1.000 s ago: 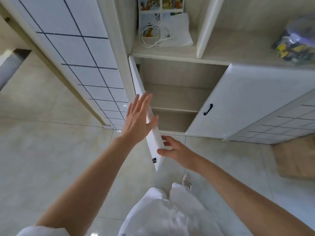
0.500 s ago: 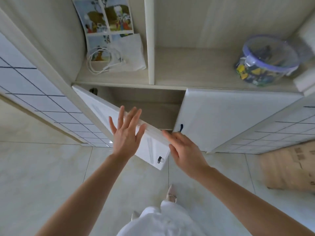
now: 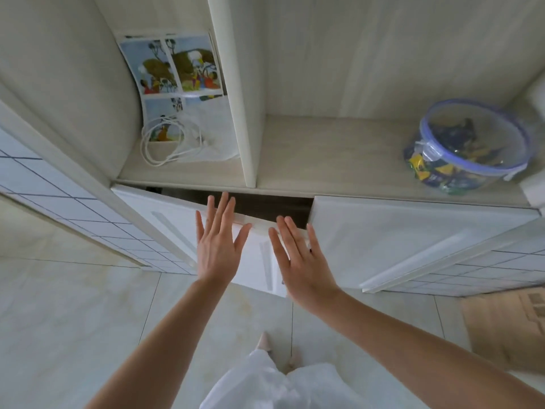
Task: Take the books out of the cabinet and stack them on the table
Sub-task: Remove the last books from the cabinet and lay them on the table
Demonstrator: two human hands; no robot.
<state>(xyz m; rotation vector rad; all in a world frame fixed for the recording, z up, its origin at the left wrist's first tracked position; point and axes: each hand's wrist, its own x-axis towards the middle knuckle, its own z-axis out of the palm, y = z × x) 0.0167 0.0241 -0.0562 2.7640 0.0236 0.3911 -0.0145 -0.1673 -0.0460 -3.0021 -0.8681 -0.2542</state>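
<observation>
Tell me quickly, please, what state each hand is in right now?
Left hand: open, fingers straight, against the left cabinet door.
Right hand: open, fingers straight, at that door's edge, holding nothing.

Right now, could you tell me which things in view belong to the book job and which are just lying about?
Job: left cabinet door, ajar; left hand and right hand, flat against it.

Lying about: picture sheet, white cable, lidded plastic tub, cardboard.

A home, by the look of it: a white built-in cabinet [image 3: 413, 246] on a pale tiled floor [image 3: 73, 314], holding a picture book [image 3: 174, 69], a coiled cable [image 3: 165, 146] and a snack tub [image 3: 469, 146].
</observation>
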